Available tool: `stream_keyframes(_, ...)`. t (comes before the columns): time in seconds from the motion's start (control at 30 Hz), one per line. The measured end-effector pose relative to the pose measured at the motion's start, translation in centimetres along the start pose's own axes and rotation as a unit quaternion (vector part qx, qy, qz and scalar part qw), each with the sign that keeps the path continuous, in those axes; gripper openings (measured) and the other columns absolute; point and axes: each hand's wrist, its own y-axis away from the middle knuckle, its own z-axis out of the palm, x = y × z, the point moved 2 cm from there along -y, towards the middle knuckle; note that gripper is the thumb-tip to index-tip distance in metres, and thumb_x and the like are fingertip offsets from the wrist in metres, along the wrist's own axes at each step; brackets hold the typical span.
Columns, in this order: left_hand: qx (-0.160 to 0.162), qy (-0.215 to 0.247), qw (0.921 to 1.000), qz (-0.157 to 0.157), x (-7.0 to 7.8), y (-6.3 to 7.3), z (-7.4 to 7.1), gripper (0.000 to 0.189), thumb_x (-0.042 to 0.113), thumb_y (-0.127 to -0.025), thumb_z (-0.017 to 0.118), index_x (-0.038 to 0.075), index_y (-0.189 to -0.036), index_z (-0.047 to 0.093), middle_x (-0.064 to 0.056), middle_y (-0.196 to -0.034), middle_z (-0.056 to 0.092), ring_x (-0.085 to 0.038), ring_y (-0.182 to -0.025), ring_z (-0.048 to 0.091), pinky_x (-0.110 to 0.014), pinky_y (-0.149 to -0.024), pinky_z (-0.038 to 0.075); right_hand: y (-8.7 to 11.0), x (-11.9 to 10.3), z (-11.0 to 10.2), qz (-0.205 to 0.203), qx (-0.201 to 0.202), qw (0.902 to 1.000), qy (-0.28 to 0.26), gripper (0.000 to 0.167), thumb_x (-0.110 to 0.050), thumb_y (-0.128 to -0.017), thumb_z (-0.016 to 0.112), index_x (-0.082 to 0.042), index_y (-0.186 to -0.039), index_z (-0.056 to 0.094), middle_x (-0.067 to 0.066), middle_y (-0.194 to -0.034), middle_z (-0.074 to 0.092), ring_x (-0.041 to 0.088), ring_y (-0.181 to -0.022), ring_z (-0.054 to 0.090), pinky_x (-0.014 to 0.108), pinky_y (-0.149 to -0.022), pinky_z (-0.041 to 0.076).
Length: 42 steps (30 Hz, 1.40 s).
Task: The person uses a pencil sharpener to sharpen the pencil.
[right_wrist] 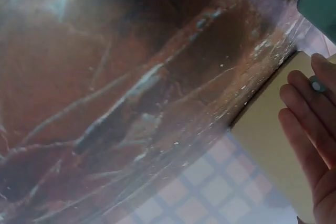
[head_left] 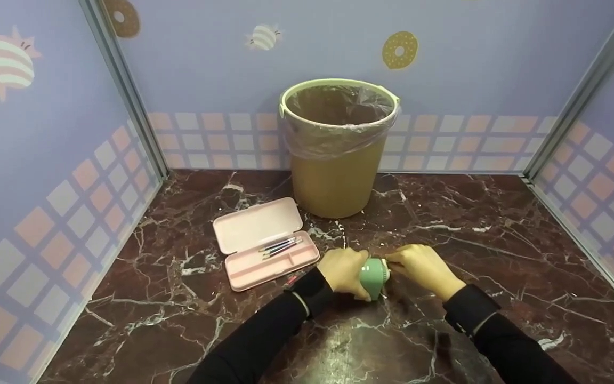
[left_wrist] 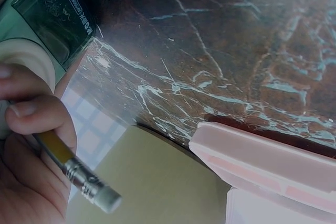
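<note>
A green pencil sharpener [head_left: 373, 280] sits on the table in front of the person. The left hand [head_left: 342, 269] grips it from the left side, thumb toward the near side. In the left wrist view, curled fingers [left_wrist: 39, 111] lie over a pencil [left_wrist: 59, 150], its eraser end sticking out from the sharpener's round pale front. Shavings show through the sharpener's dark see-through drawer [left_wrist: 55, 17]. At the sharpener's right side, the right hand [head_left: 424, 268] pinches the crank knob [right_wrist: 317, 84], a small green piece with a white end; most of the crank is hidden.
An open pink pencil case [head_left: 253, 272] holding several pencils [head_left: 281, 246] lies left of the left hand. Behind stands a tan bin [head_left: 333, 181] with a clear plastic liner. Patterned walls [head_left: 205, 80] enclose the marbled table [head_left: 179, 320]. Small pale bits dot the tabletop.
</note>
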Motion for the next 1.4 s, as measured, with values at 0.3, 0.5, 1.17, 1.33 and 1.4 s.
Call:
stream_keyframes(0.3,0.002,0.006,1.0000,-0.003,-0.1,0.0,0.1,0.064,0.054,-0.059,0.094,0.015,-0.102,0.067,0.000,-0.091,0.076,-0.021,-0.077,0.072,-0.038,-0.066,0.058,1.2,-0.7,1.4,-0.009,-0.014,0.9997,-0.020,0.014,-0.015,-0.081,0.081,-0.014,-0.072,0.070,0.001,-0.075,0.076,0.023,-0.065,0.071,0.040,-0.059,0.055)
stream_keyframes(0.5,0.007,0.009,0.9999,-0.004,-0.2,-0.1,0.3,0.064,0.055,-0.058,0.094,0.015,-0.101,0.067,0.001,-0.088,0.075,-0.020,-0.075,0.070,-0.038,-0.064,0.056,2.0,-1.1,1.6,-0.008,-0.001,0.9996,-0.028,0.020,-0.017,-0.082,0.082,-0.016,-0.068,0.067,-0.001,-0.069,0.072,0.019,-0.062,0.069,0.038,-0.058,0.055)
stream_keyframes(1.17,0.005,0.008,0.9998,-0.016,0.1,0.3,-0.2,0.064,0.056,-0.059,0.094,0.015,-0.100,0.066,0.000,-0.088,0.075,-0.021,-0.077,0.072,-0.037,-0.064,0.056,4.0,-3.2,0.3,-0.056,0.002,0.9984,-0.004,0.007,-0.016,-0.081,0.083,-0.015,-0.086,0.077,-0.003,-0.076,0.073,0.012,-0.063,0.067,0.031,-0.057,0.055)
stream_keyframes(1.33,0.002,0.014,0.9998,-0.016,0.1,0.3,-0.2,0.063,0.056,-0.059,0.094,0.015,-0.100,0.067,0.001,-0.087,0.074,-0.020,-0.075,0.070,-0.036,-0.062,0.055,4.3,-3.7,-0.5,-0.067,0.010,0.9977,0.001,0.009,-0.017,-0.079,0.084,-0.018,-0.084,0.075,-0.005,-0.073,0.069,0.011,-0.061,0.065,0.030,-0.056,0.052)
stream_keyframes(1.4,0.001,0.015,0.9997,-0.017,0.1,0.3,-0.2,0.063,0.055,-0.059,0.094,0.015,-0.100,0.067,0.001,-0.087,0.074,-0.019,-0.074,0.069,-0.036,-0.061,0.054,4.4,-3.9,-0.8,-0.075,0.018,0.9971,0.001,0.010,-0.017,-0.079,0.084,-0.019,-0.084,0.075,-0.006,-0.072,0.068,0.011,-0.061,0.064,0.030,-0.056,0.052)
